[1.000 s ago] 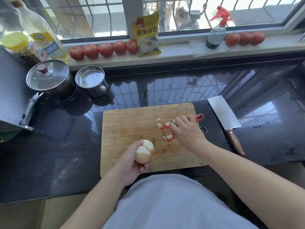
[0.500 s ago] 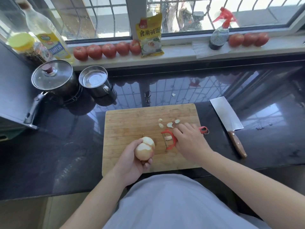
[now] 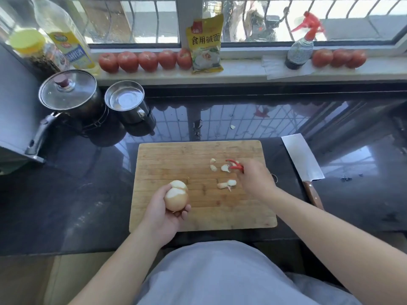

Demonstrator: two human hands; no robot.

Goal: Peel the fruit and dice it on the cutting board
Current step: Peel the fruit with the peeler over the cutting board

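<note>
My left hand grips a partly peeled round fruit over the near left part of the wooden cutting board. Pale bare flesh shows on the fruit's top, tan skin lower down. My right hand holds a red peeler above the board's right side, its head pointing left. Several strips of peel lie on the board between the hands. A cleaver with a wooden handle rests on the counter right of the board.
A lidded pot and a steel mug stand at the back left of the dark counter. Tomatoes, a yellow packet, a spray bottle and an oil bottle line the windowsill. A peel scrap lies behind the board.
My right hand has moved right and away from the fruit with the peeler, and more peel has dropped onto the board. My left hand keeps hold of the fruit.
</note>
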